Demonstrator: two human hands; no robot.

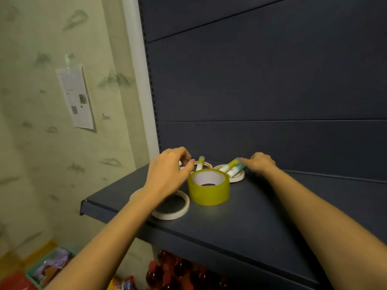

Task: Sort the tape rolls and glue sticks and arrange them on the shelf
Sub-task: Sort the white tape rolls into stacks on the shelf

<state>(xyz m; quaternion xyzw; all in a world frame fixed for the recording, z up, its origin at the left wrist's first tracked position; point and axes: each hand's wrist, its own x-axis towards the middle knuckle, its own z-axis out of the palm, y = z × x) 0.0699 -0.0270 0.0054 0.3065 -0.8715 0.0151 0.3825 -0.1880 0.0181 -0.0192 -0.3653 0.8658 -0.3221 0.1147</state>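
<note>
Sorting step. Left hand grip pinched on small tape roll; right hand grip touching glue sticks, closure unclear. Next: pull sticks aside, clear of yellow tape.

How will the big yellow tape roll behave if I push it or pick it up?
The yellow tape roll lies flat on the shelf with its hole facing up, so a push will probably slide it, not roll it. It is thick and wide, so likely heavier than the thin white roll. Set on edge, it could roll.
</note>
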